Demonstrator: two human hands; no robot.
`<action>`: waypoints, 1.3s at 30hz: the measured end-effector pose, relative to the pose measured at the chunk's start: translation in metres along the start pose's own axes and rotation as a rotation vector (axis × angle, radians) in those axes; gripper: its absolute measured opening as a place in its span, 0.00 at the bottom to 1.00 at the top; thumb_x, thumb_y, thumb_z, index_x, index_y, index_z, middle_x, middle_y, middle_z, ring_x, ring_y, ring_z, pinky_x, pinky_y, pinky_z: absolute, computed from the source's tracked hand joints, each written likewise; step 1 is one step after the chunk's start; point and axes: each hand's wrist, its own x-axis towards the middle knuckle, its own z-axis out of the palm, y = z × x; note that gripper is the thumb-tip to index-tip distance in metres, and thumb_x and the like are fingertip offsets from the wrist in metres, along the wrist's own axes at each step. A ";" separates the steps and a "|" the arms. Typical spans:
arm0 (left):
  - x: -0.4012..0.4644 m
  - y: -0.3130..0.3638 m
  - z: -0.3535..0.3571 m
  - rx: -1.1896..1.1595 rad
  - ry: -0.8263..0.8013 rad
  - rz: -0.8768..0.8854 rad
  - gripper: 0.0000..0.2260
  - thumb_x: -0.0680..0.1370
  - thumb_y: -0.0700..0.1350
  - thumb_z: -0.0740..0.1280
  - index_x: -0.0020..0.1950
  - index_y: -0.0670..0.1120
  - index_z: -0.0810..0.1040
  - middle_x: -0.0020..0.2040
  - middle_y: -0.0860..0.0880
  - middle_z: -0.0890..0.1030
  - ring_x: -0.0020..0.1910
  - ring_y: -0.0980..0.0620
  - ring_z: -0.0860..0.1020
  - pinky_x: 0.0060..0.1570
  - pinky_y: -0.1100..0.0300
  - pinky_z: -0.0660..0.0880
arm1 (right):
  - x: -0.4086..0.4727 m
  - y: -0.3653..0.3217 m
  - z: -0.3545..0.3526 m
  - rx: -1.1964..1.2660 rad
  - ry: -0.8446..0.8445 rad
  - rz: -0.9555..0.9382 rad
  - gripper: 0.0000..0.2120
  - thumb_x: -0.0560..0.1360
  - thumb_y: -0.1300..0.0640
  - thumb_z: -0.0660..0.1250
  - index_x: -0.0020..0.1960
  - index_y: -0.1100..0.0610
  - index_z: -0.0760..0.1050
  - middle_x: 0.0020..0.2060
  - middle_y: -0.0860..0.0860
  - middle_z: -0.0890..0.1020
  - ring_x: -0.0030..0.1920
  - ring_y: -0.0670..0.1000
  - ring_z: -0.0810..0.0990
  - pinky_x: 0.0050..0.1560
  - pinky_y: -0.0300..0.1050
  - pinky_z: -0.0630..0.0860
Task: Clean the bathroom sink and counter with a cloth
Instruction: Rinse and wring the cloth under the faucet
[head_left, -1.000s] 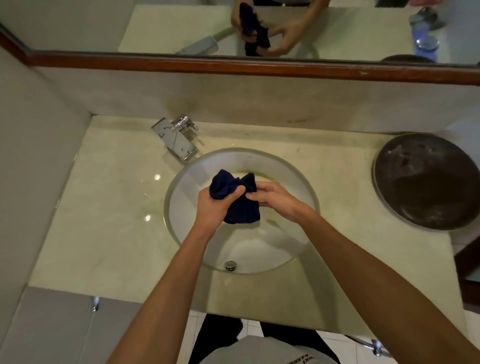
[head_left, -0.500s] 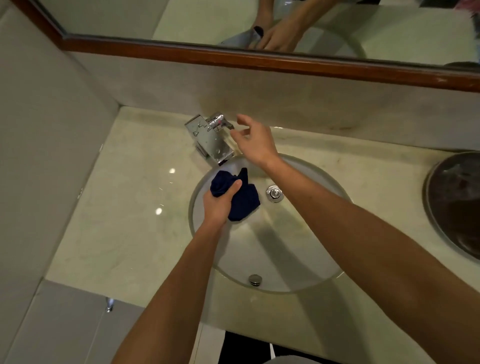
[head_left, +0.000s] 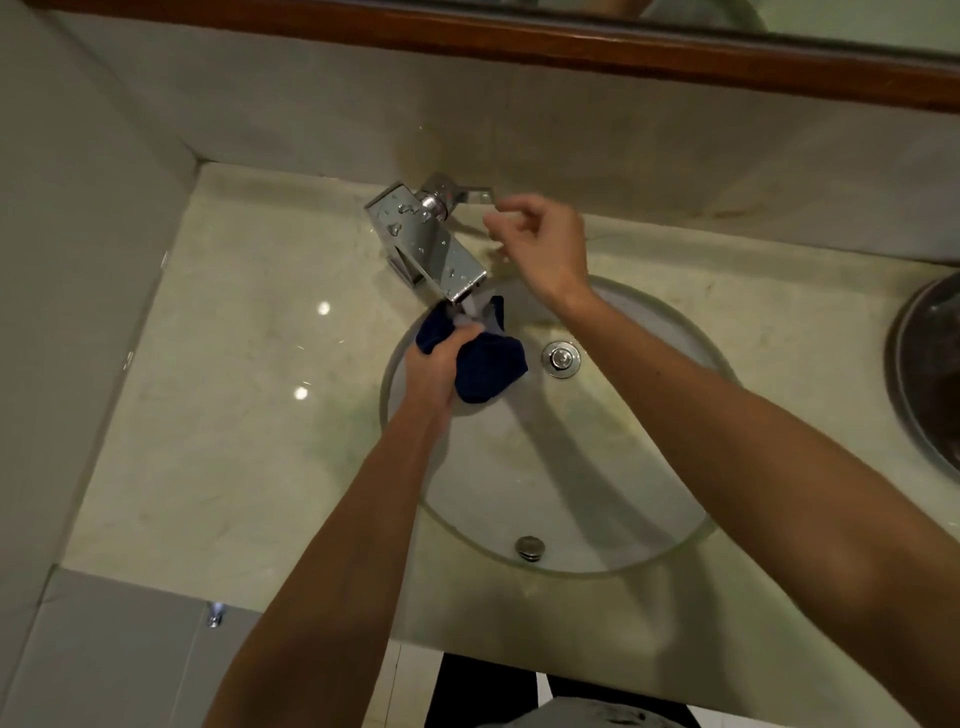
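My left hand (head_left: 435, 366) is shut on a bunched dark blue cloth (head_left: 491, 366) and holds it inside the round white sink (head_left: 571, 467), right under the spout of the chrome tap (head_left: 426, 244). Water runs from the spout onto the cloth. My right hand (head_left: 545, 244) hovers over the back rim of the sink, just right of the tap's lever (head_left: 462, 196). Its fingers are loosely curled with nothing in them, and the fingertips are close to the lever's end. The pale marble counter (head_left: 234, 415) surrounds the sink.
A chrome drain plug (head_left: 560, 358) sits in the sink, and an overflow cap (head_left: 530, 548) is on the near wall. A dark round basin (head_left: 930, 374) stands at the counter's right edge. A wall (head_left: 78, 260) closes off the left side. A wooden mirror frame (head_left: 519, 47) runs along the top.
My right hand let go of the cloth and moved up to the tap's lever. Water now runs. My left hand carried the cloth up under the spout.
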 end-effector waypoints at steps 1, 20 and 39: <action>0.000 0.002 0.002 0.017 -0.017 0.012 0.07 0.71 0.39 0.77 0.47 0.44 0.83 0.45 0.47 0.86 0.47 0.45 0.84 0.47 0.51 0.82 | -0.010 0.013 -0.003 0.012 0.028 0.013 0.09 0.77 0.55 0.72 0.55 0.57 0.83 0.40 0.50 0.86 0.38 0.48 0.86 0.42 0.44 0.84; 0.006 0.004 0.010 -0.119 -0.087 -0.015 0.25 0.65 0.45 0.76 0.59 0.37 0.81 0.54 0.37 0.84 0.54 0.40 0.82 0.59 0.46 0.79 | -0.077 0.123 -0.011 -0.130 -0.258 0.051 0.13 0.72 0.50 0.78 0.53 0.55 0.82 0.49 0.48 0.81 0.50 0.45 0.80 0.49 0.41 0.78; -0.002 -0.016 0.009 -0.242 0.065 -0.189 0.16 0.80 0.44 0.67 0.66 0.41 0.80 0.61 0.40 0.83 0.58 0.44 0.80 0.46 0.55 0.81 | -0.078 0.115 -0.033 0.391 -0.076 0.512 0.20 0.73 0.54 0.78 0.62 0.55 0.78 0.54 0.50 0.85 0.54 0.49 0.85 0.55 0.46 0.82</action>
